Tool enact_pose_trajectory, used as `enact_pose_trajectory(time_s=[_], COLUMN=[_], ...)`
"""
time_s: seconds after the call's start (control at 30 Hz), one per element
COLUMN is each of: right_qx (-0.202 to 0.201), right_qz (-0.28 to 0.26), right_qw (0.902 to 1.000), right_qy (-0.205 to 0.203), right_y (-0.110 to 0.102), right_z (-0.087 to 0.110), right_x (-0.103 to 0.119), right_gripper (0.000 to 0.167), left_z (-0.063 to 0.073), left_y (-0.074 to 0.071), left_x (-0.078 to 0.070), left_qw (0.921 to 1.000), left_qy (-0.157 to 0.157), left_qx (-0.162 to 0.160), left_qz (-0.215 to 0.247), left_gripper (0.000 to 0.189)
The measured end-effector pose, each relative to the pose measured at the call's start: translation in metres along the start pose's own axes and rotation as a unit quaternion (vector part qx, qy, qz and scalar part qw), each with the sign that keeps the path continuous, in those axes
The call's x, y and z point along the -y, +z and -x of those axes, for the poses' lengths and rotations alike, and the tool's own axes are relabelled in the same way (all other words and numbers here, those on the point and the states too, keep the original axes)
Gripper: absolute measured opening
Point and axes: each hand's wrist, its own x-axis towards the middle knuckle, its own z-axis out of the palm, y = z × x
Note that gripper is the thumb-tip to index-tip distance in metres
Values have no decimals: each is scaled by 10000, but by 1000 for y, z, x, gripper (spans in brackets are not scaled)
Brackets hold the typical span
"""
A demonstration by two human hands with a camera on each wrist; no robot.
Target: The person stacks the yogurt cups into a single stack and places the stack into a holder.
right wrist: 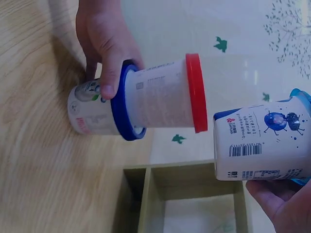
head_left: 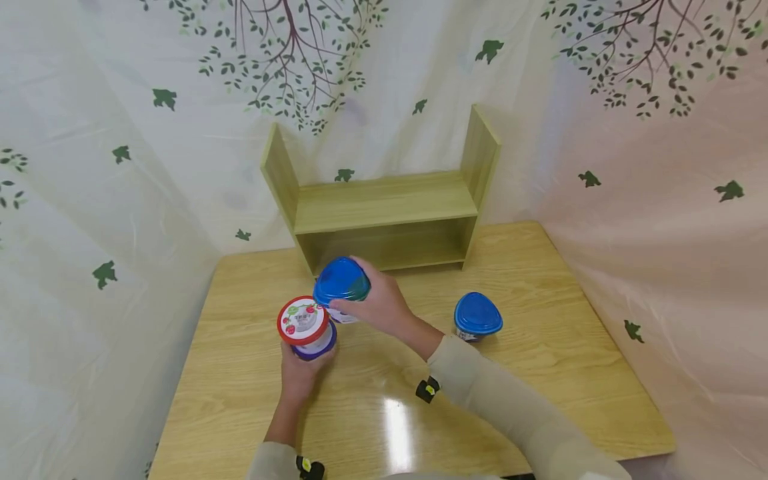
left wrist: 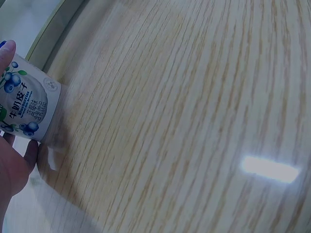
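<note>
My left hand [head_left: 298, 377] grips a white yogurt cup with a dark blue lid [head_left: 323, 347], and its blueberry label [left wrist: 29, 102] shows in the left wrist view. Stacked on that lid is a second white cup with a red lid [head_left: 303, 320] printed with berries. My right hand [head_left: 387, 303] holds a rounded-triangular yogurt tub [head_left: 341, 279] by its sides, blue lid up. In the right wrist view the base of this tub [right wrist: 260, 141] is just above the red lid, with a narrow gap between. Another blue-lidded tub [head_left: 478, 313] stands upright on the table to the right.
A two-level wooden shelf [head_left: 384, 200] stands at the back of the wooden table [head_left: 372, 413], close beyond the hands. Behind it hangs a pale curtain [head_left: 396, 87] with leaf and branch prints. Light glares off the table near its front edge.
</note>
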Motion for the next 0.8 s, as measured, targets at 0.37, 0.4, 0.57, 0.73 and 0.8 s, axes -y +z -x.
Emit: enact_pose_trajectory(time_s=[0.37, 0.4, 0.57, 0.73, 0.8], right_qx=[384, 381, 395, 407, 392], right_qz=[74, 88, 201, 322, 372], right_qw=[9990, 9991, 9989, 9986, 9985], right_qy=[-194, -176, -136, -81, -23], right_y=[25, 28, 41, 52, 56], right_z=[-12, -12, -15, -17, -18], right_x=[33, 34, 41, 46, 47], right_gripper=[91, 91, 91, 91, 91], left_z=[-1, -1, -1, 0, 0], left_y=[-3, -3, -3, -3, -3], left_x=[2, 2, 1, -1, -1], left_qw=[9999, 9999, 9999, 9998, 9997], left_qy=[-63, -40, 76, 150, 161], left_qx=[98, 92, 74, 120, 160], left_qz=[38, 24, 16, 26, 60], left_gripper=[109, 109, 104, 102, 102])
